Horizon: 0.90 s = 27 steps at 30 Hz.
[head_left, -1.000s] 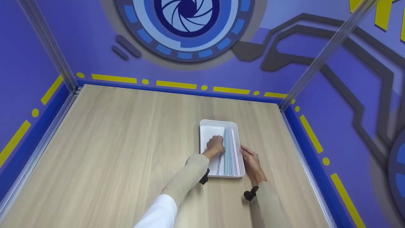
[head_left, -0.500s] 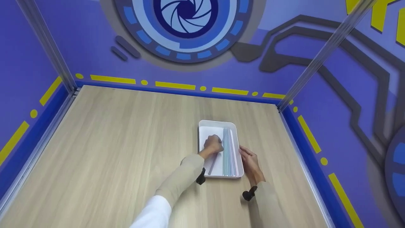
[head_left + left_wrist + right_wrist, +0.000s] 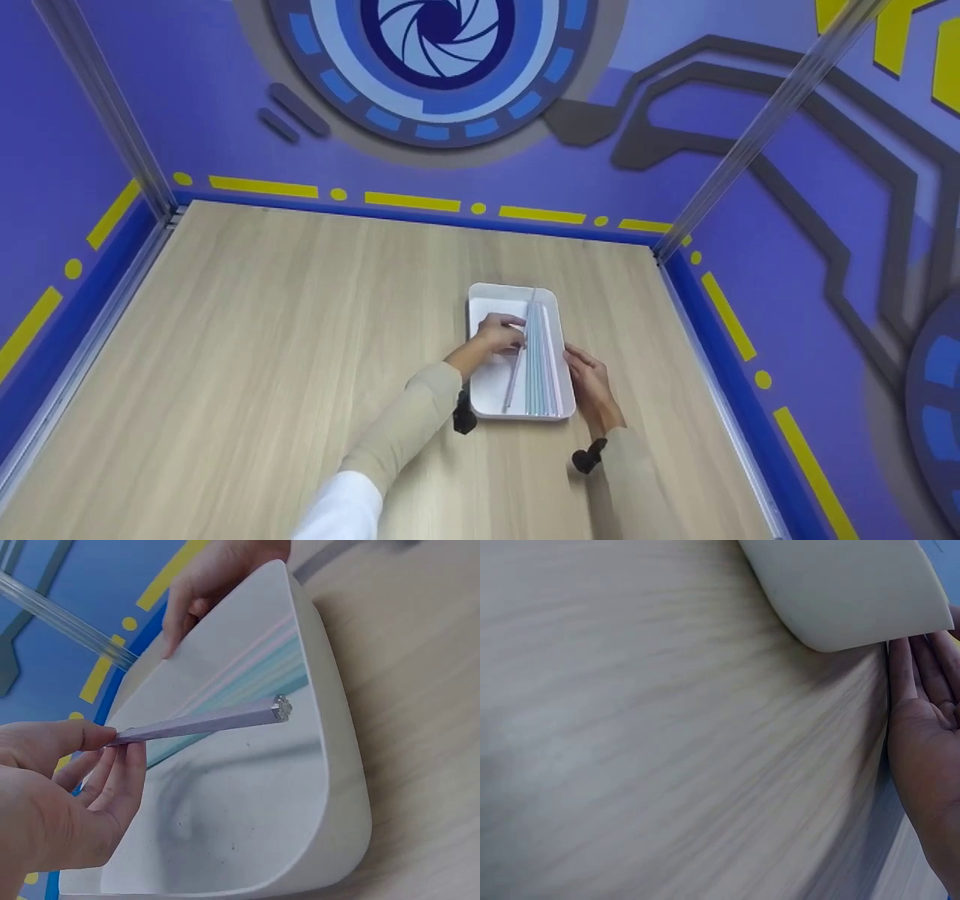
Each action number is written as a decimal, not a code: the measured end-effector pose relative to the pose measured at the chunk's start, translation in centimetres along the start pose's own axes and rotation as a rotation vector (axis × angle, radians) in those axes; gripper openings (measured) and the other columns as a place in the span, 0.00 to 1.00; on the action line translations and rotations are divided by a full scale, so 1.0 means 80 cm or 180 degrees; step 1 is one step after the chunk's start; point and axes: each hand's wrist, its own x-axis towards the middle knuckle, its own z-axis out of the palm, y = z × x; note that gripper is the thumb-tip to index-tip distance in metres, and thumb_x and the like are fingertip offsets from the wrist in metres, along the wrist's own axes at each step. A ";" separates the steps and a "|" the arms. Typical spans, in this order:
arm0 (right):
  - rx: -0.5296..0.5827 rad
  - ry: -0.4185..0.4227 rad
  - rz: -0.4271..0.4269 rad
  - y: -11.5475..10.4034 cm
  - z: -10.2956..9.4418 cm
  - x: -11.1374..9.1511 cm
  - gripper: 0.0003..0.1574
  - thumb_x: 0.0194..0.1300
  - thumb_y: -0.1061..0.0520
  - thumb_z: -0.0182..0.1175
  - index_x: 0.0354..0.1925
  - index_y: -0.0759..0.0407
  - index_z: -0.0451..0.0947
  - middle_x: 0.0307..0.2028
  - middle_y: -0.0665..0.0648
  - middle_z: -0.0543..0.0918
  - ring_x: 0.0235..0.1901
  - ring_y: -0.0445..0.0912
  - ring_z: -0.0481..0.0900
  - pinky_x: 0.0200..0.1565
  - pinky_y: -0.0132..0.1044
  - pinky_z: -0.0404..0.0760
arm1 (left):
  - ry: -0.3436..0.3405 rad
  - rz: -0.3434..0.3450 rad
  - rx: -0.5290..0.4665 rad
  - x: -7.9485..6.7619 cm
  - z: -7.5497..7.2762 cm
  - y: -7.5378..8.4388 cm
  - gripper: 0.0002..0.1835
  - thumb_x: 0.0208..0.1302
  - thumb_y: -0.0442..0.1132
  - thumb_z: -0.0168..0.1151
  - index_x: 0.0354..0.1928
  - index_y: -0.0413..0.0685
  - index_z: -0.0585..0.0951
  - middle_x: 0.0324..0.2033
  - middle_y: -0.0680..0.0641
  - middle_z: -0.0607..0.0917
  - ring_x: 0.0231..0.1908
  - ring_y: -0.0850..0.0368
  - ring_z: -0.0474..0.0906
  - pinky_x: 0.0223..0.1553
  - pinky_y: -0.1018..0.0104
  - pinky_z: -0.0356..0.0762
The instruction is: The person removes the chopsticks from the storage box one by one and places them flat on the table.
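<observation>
A white rectangular tray (image 3: 491,391) sits on the wooden table, with several slim pastel sticks (image 3: 540,367) lying lengthwise along its right side. Over the tray, my left hand (image 3: 493,334) pinches a lilac stick (image 3: 214,720) between thumb and fingers. This stick is straight-sided, with a clear faceted piece at its near end, and slants beside the others. My right hand (image 3: 592,379) rests against the tray's right wall, its fingers mostly straight. In the right wrist view, the right hand (image 3: 926,739) shows beside the tray's outer wall (image 3: 847,592), some fingertips hidden behind it.
The wooden tabletop (image 3: 300,322) surrounds the tray, with its widest stretch on the left. Blue-purple printed panels (image 3: 420,169) enclose the table at the back and both sides. Metal posts (image 3: 772,127) stand at the rear corners.
My left hand has shifted slightly left, its fingers less closed over the tray. The pinched stick has swung its near end left, then partly back right. My right hand holds its place.
</observation>
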 end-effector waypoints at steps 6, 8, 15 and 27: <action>0.0048 -0.0049 -0.0061 0.002 0.002 0.002 0.30 0.75 0.57 0.58 0.71 0.66 0.69 0.69 0.65 0.75 0.60 0.44 0.80 0.57 0.30 0.84 | -0.0214 -0.0181 -0.0495 -0.005 -0.012 -0.001 0.27 0.59 0.24 0.64 0.63 0.37 0.79 0.37 0.46 0.86 0.36 0.55 0.85 0.45 0.61 0.90; 0.0122 -0.0058 -0.0090 0.003 0.002 0.002 0.31 0.75 0.57 0.59 0.70 0.68 0.69 0.68 0.66 0.76 0.60 0.44 0.81 0.58 0.32 0.84 | -0.0270 -0.0183 -0.0612 -0.007 -0.015 0.000 0.28 0.59 0.23 0.64 0.64 0.37 0.78 0.34 0.48 0.85 0.37 0.55 0.85 0.45 0.61 0.91; 0.0073 -0.0034 -0.0026 0.000 0.002 0.002 0.32 0.74 0.54 0.60 0.70 0.64 0.70 0.68 0.63 0.76 0.62 0.44 0.80 0.59 0.31 0.83 | -0.0309 -0.0042 -0.0676 -0.018 -0.024 0.004 0.28 0.61 0.24 0.65 0.65 0.36 0.77 0.36 0.46 0.87 0.35 0.57 0.86 0.45 0.61 0.91; -0.0027 0.0025 0.0079 0.000 0.001 -0.002 0.28 0.76 0.55 0.57 0.70 0.60 0.72 0.70 0.62 0.75 0.63 0.45 0.79 0.58 0.31 0.83 | -0.0260 0.0099 -0.0770 -0.034 -0.052 -0.001 0.28 0.63 0.29 0.68 0.66 0.38 0.77 0.37 0.48 0.85 0.50 0.42 0.87 0.48 0.61 0.90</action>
